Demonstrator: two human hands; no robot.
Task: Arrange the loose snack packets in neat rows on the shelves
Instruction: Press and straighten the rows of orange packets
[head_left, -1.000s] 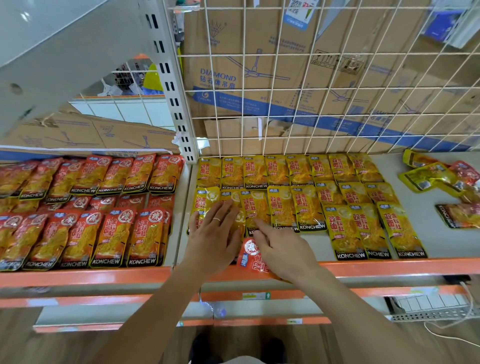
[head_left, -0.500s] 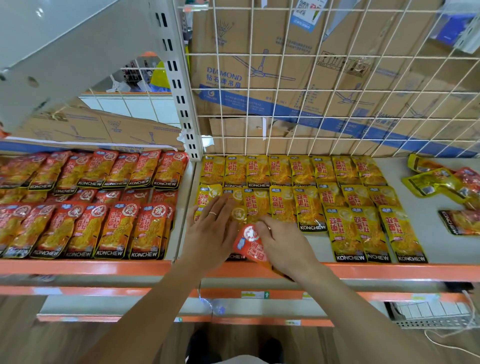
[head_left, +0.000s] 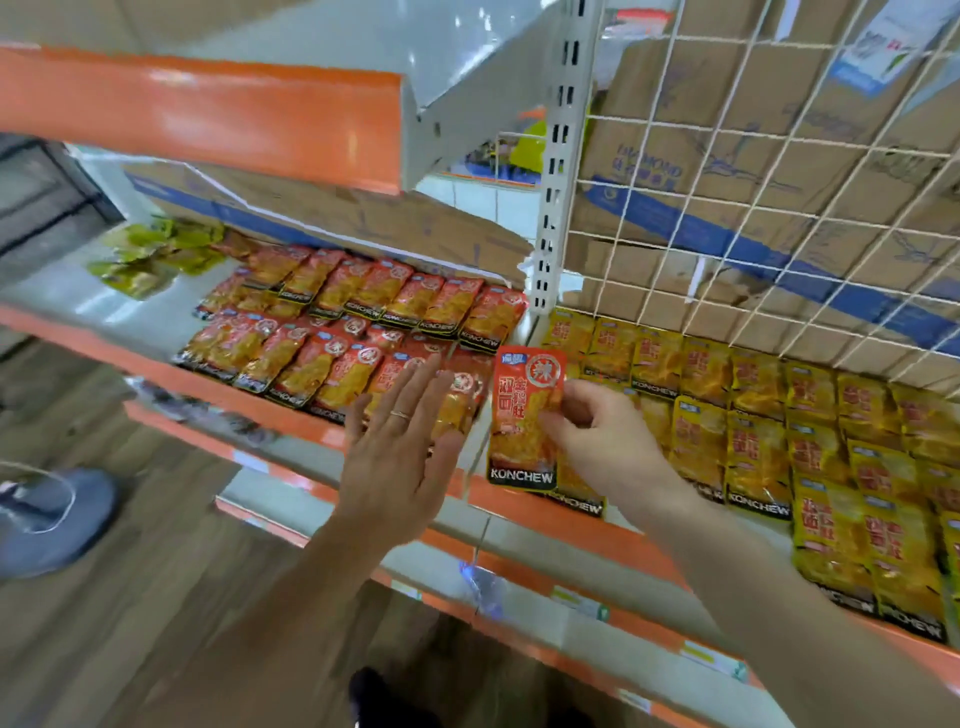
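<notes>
Pinching a red packet in right hand, upright

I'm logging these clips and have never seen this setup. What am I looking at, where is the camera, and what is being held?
There is no machine here. A person works with bare hands, and the one camera sits on their head, looking forward and down, which is why the wide view bends. The left hand is open, its fingers straight over the front row of red packets on the shelf; I cannot tell whether it touches them. The right hand pinches a single red packet, held upright. To the right, yellow packets lie in rows in front of a wire grid. A few loose greenish packets lie at the far left.
</notes>
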